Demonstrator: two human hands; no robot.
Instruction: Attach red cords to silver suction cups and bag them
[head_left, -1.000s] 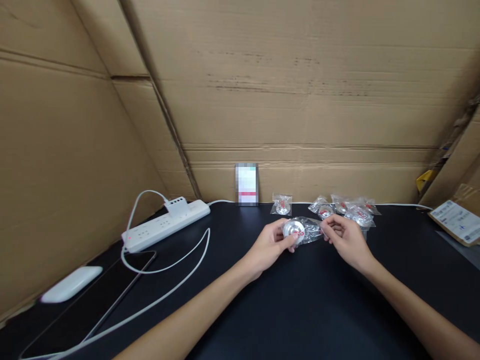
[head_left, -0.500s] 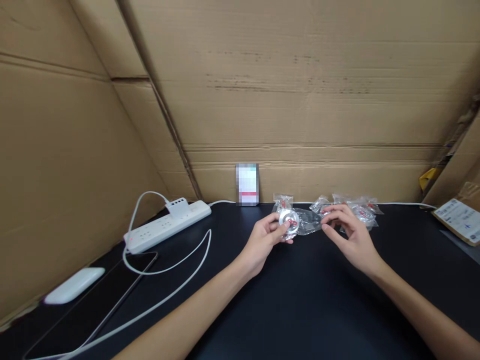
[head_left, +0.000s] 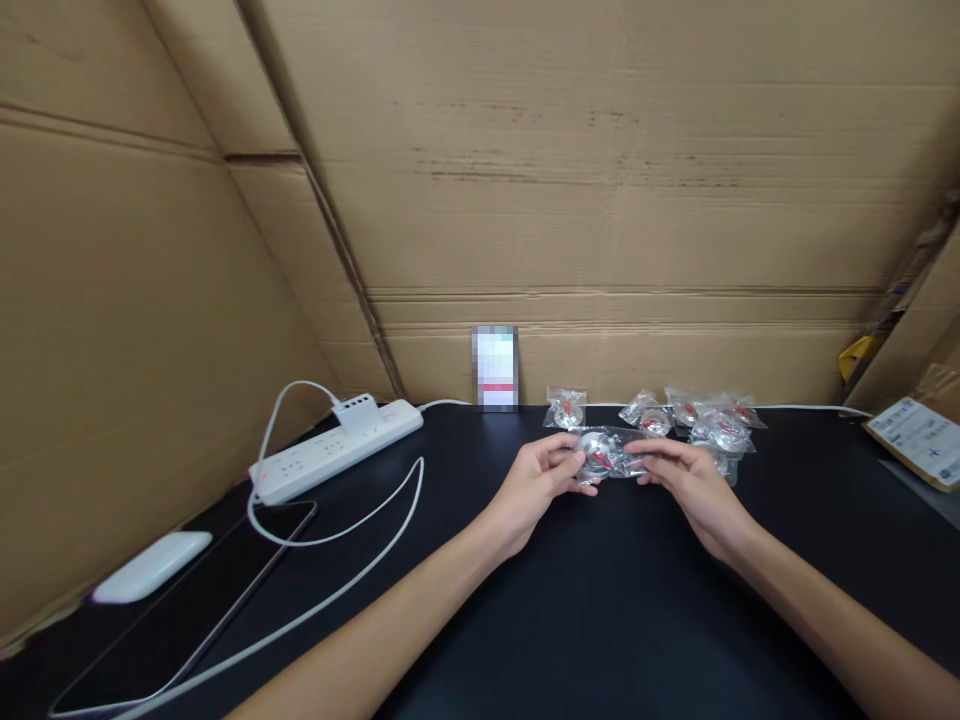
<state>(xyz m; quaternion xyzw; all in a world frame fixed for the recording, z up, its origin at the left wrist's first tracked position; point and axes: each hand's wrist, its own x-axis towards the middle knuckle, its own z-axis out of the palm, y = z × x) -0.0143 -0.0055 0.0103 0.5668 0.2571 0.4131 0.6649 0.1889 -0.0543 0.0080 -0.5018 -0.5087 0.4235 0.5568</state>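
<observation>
A round silvery metal piece with a red part [head_left: 598, 455] lies inside a clear plastic bag [head_left: 624, 462], held above the black table. My left hand [head_left: 544, 477] pinches the bag and the round piece at its left side, thumb in front. On the other side, my right hand [head_left: 686, 482] is closed on the bag's loose end. Just behind my hands lie similar bagged round pieces: one bag [head_left: 567, 411] stands apart on the left, and several more [head_left: 720, 425] are bunched on the right. Exactly what the round pieces are, I cannot make out.
A lit phone with a blurred screen [head_left: 495, 370] leans on the cardboard wall [head_left: 600, 220]. To the left are a white power strip [head_left: 315, 462], a looping white cable [head_left: 375, 525], a dark tablet [head_left: 195, 610] and a white oval case [head_left: 154, 567]. A labelled parcel [head_left: 919, 440] lies far right.
The bagged piece moved slightly left, then back right, and now lies flatter between my hands. My right fingers loosened on the bag's end and have closed on it again, nearer the piece.
</observation>
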